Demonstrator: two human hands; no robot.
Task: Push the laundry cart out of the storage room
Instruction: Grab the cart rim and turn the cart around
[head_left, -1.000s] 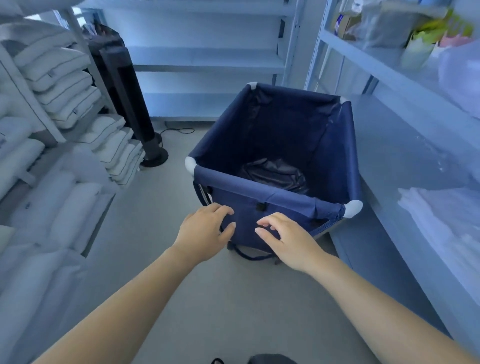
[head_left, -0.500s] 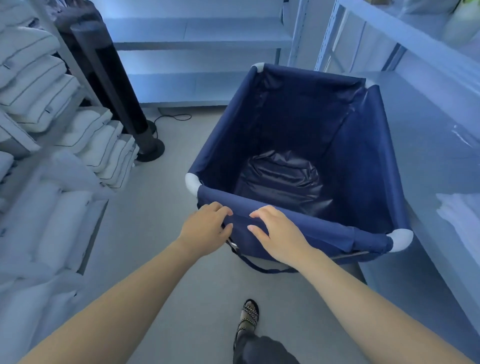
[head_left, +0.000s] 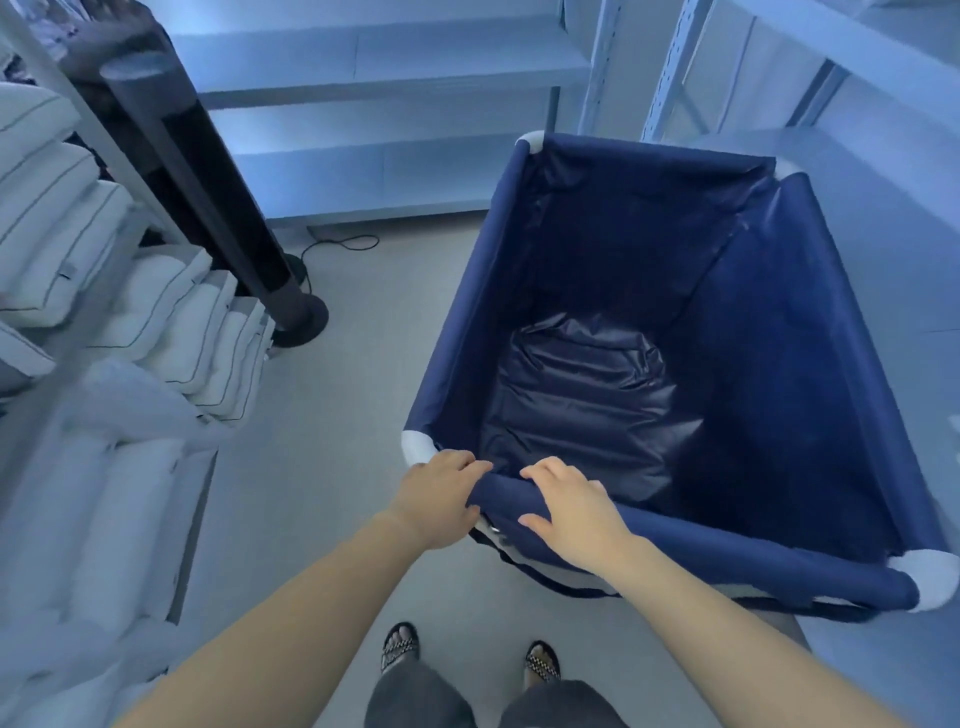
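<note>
The laundry cart (head_left: 810, 374) is a square navy fabric bin with white corner caps, standing on the grey floor right in front of me, against the right-hand shelving. A dark shiny bag (head_left: 587, 400) lies at its bottom. My left hand (head_left: 439, 499) grips the near rim close to the near-left corner cap. My right hand (head_left: 571, 512) is wrapped over the same rim just to the right, fingers inside the bin and thumb outside. My two sandalled feet show below the cart.
A black tower fan (head_left: 208, 192) stands on a round base at the left, its cable (head_left: 340, 242) trailing on the floor. Shelves of folded white pillows (head_left: 171, 317) line the left side. Metal shelving (head_left: 374, 78) runs across the back and along the right.
I have stepped closer to the cart and look further down into it. Both hands went from touching the front panel to closing over the near rim.
</note>
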